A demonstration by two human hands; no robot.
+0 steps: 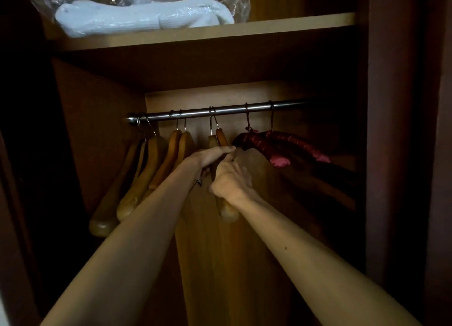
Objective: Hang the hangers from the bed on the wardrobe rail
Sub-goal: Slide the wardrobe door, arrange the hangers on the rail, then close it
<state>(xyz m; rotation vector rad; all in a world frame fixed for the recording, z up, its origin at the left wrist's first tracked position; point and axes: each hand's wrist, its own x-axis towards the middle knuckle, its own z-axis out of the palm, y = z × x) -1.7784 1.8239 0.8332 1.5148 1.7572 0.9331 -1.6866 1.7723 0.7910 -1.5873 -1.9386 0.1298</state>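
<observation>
Under rail centre, your right hand [231, 179] wrapped round wooden hanger [221, 139], left hand [210, 157] fingers flat against it. Hook over rail [220, 110]. Padded red hangers [264, 144] at 3 o'clock, close; careless release could swing it into them.

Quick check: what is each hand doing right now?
Left hand: fingers extended, resting on the middle wooden hangers; grip cannot be told.
Right hand: closed on a wooden hanger's arm.
</observation>
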